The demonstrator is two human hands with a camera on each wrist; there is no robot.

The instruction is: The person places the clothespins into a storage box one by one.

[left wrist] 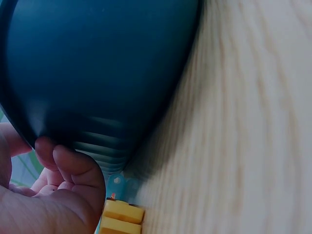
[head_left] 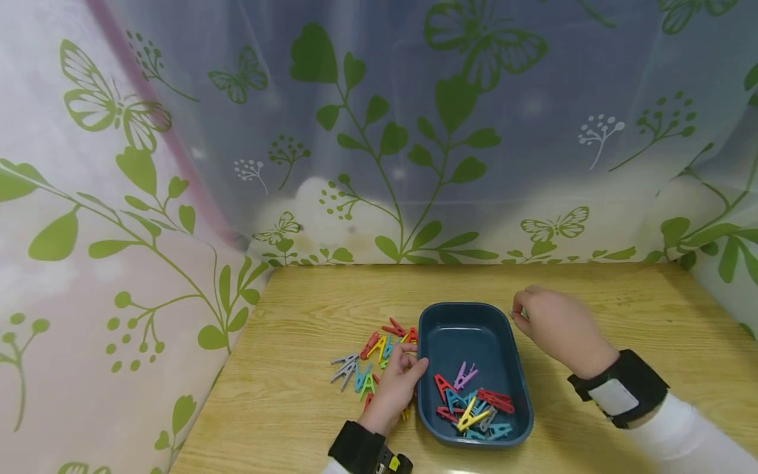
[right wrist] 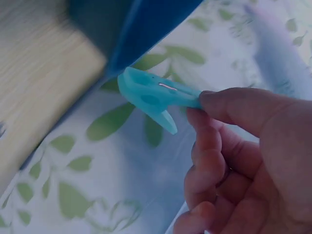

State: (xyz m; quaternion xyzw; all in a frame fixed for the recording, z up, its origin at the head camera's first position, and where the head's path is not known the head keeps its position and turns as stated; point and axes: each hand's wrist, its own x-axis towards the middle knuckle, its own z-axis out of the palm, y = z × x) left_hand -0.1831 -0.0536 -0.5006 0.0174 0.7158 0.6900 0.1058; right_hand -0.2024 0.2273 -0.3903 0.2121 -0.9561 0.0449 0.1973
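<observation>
A dark blue plastic tub stands on the wooden table. My left hand holds its left side, fingers outside and thumb at the rim; the left wrist view shows those fingers against the outer wall. Just beyond the tub's right rim, my right hand is raised. A turquoise clothespin is pinched by one leg between its thumb and forefinger, the other end pointing away from the hand. Several clothespins, among them a purple one and a yellow one, lie at the tub's near end.
Left of the tub lies a loose pile of mixed-colour clothespins, with grey ones at its outer edge and red ones at the back. My left hand partly hides the pile. A leaf-and-butterfly-printed curtain borders the wooden table behind and at the sides.
</observation>
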